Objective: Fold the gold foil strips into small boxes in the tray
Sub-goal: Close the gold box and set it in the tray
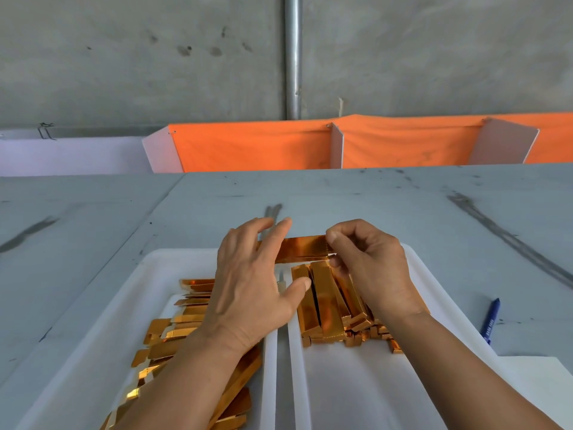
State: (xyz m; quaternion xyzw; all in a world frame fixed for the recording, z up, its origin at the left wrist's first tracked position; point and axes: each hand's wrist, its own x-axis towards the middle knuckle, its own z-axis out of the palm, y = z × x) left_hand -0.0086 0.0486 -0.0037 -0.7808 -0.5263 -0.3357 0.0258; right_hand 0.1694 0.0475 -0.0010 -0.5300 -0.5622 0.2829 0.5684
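A gold foil strip (305,247) is held level above the far ends of two white trays. My right hand (370,265) pinches its right end between thumb and curled fingers. My left hand (251,280) lies over its left end with fingers nearly straight and thumb spread; whether it grips the strip is hidden. The left tray (102,330) holds a loose heap of flat gold strips (183,324). The right tray (356,389) holds a pile of folded gold boxes (328,302) under my right hand.
A blue pen (490,319) lies on the grey table (403,200) right of the trays. A white sheet (539,380) sits at the near right. Orange cloth with white dividers (257,147) runs along the table's far edge, below a concrete wall and metal pipe (293,57).
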